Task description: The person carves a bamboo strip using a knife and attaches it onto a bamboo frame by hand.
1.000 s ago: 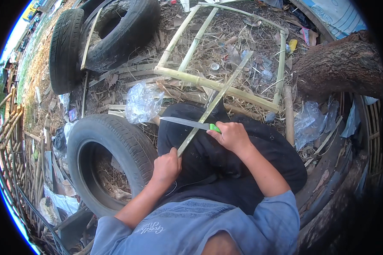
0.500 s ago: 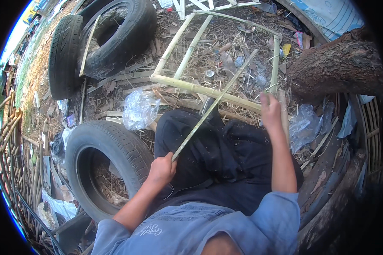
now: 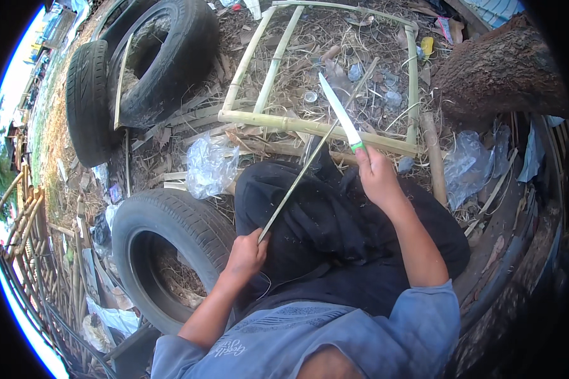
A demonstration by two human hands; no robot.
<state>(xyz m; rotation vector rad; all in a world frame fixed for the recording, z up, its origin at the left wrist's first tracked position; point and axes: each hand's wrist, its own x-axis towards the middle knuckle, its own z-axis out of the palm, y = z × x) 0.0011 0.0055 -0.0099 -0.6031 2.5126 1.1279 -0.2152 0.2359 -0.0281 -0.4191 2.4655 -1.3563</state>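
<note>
My left hand (image 3: pixel 246 256) is closed on the lower end of a long thin bamboo strip (image 3: pixel 294 184), which slants up and away across my dark trousers. The strip's far part crosses over the near bar of a bamboo frame (image 3: pixel 265 120) lying on the ground. In my right hand (image 3: pixel 377 174) is a knife with a green handle, its pale blade (image 3: pixel 340 112) pointing up and left. Most of the handle is hidden in my fist. The blade is over the frame, to the right of the strip; whether they touch I cannot tell.
A tyre (image 3: pixel 171 252) lies close on my left, with more tyres (image 3: pixel 91 101) farther left. Clear plastic bags (image 3: pixel 212 165) and wood scraps litter the ground. A thick tree trunk (image 3: pixel 499 66) stands at right, and a stick fence (image 3: pixel 25 240) runs along the far left.
My right hand has moved left and slightly nearer, and the knife now shows plainly in it. My left hand keeps its hold on the bamboo strip. The view has shifted slightly.
</note>
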